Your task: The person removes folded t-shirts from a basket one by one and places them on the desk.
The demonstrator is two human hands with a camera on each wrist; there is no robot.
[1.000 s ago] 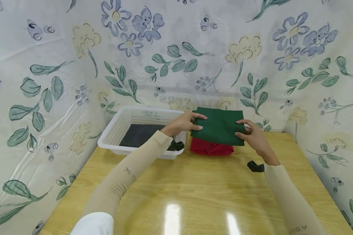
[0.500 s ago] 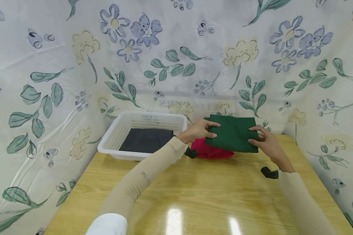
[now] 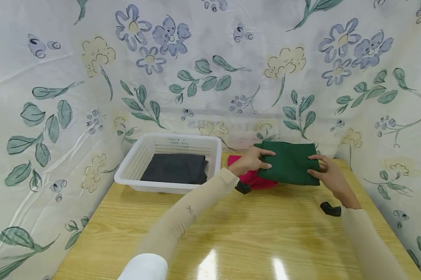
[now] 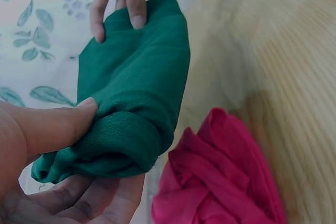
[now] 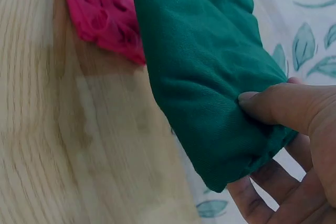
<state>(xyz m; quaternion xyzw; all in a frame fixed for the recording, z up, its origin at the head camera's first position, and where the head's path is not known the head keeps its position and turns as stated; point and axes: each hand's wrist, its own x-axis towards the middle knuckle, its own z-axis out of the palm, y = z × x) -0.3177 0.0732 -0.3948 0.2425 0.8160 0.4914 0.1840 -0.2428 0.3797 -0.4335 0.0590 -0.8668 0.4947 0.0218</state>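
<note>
A folded green cloth (image 3: pixel 288 163) is held up above the back right of the table by both hands. The left hand (image 3: pixel 249 160) pinches its left end, thumb on top and fingers underneath, as the left wrist view shows at the rolled, layered edge. At the opposite end, the right hand (image 3: pixel 331 177) grips the cloth the same way, thumb (image 5: pixel 257 103) pressing its upper face. Below and to the left lies a crumpled red cloth (image 4: pixel 220 177), partly hidden by the green one and the left hand in the head view.
A white plastic basket (image 3: pixel 126 181) stands at the back left with a folded dark grey cloth (image 3: pixel 173 168) inside. The wooden table (image 3: pixel 210 225) meets a floral curtain (image 3: pixel 210 50) at the back and sides. Black wrist-camera mounts (image 3: pixel 331 209) stick out below the wrists.
Both hands have carried the green cloth to the right and slightly lower in the view, away from the basket. More of the red cloth's left side shows. The grey cloth is now fully uncovered.
</note>
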